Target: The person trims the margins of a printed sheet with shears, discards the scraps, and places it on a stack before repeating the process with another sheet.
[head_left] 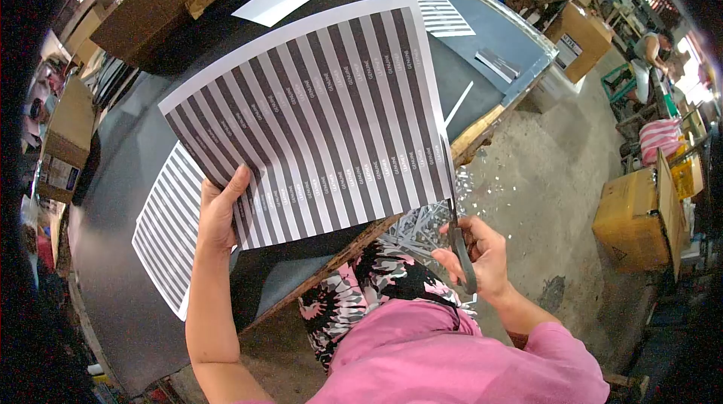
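Note:
My left hand [223, 212] grips the lower left edge of a large paper sheet [324, 125], thumb on top. Dark and light stripes printed with small words cover the sheet, with a white margin along its top and right sides. My right hand [482, 257] is closed round the dark handles of a pair of scissors [461, 250]. The scissor blades point up along the sheet's right edge, near its lower right corner. Whether the blades are apart cannot be made out. Another striped sheet [167, 231] lies on the table, partly behind my left hand.
The dark table [128, 314] has a worn wooden edge. At its back lie a white sheet [282, 2], a striped sheet [422, 5] and cut strips [497, 65]. Paper scraps [418, 227] litter the floor. Cardboard boxes [633, 212] stand right; another person [649, 57] works farther off.

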### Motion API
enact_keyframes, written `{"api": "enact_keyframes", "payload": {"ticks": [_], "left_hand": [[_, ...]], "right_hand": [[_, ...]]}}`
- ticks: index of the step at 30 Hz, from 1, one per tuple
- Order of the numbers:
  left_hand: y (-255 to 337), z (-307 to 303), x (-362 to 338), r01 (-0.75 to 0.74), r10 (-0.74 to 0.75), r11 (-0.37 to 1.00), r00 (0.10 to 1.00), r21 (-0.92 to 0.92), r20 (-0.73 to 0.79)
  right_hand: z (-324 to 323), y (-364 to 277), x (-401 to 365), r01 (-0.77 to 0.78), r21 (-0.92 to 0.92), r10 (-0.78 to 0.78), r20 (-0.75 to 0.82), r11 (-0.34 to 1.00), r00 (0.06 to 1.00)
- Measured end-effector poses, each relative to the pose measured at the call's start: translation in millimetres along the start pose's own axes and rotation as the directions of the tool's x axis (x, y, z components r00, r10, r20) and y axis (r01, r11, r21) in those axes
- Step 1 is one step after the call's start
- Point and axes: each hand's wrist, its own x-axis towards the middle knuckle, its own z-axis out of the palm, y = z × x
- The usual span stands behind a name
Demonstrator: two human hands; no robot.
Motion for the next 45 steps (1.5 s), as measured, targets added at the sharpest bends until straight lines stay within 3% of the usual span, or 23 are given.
{"api": "enact_keyframes", "payload": {"ticks": [21,32,36,40,45], "left_hand": [[-4,-2,2,0.008,-0.006,0.999,1.000,-0.049,0.028],[-1,-2,-2,-0.022,0.018,0.995,0.999,0.100,0.042],[-3,4,-6,-0.015,0.015,0.985,1.000,0.170,0.003],[0,10,-10,0.054,-0.059,0.995,0.997,0.083,0.055],[-1,10,-10,0.144,-0.152,0.985,0.986,0.099,0.074]], "right_hand": [[2,-5,0,-0.047,-0.031,0.046,-0.027,0.998,0.999],[-7,-7,8,-0.203,0.197,0.193,0.070,0.959,0.979],[-9,-10,10,-0.181,0.219,0.167,0.081,0.959,0.983],[-10,-7,14,-0.113,0.218,0.107,0.042,0.969,0.993],[-8,-3,16,-0.015,0.163,0.016,-0.002,0.987,1.000]]}}
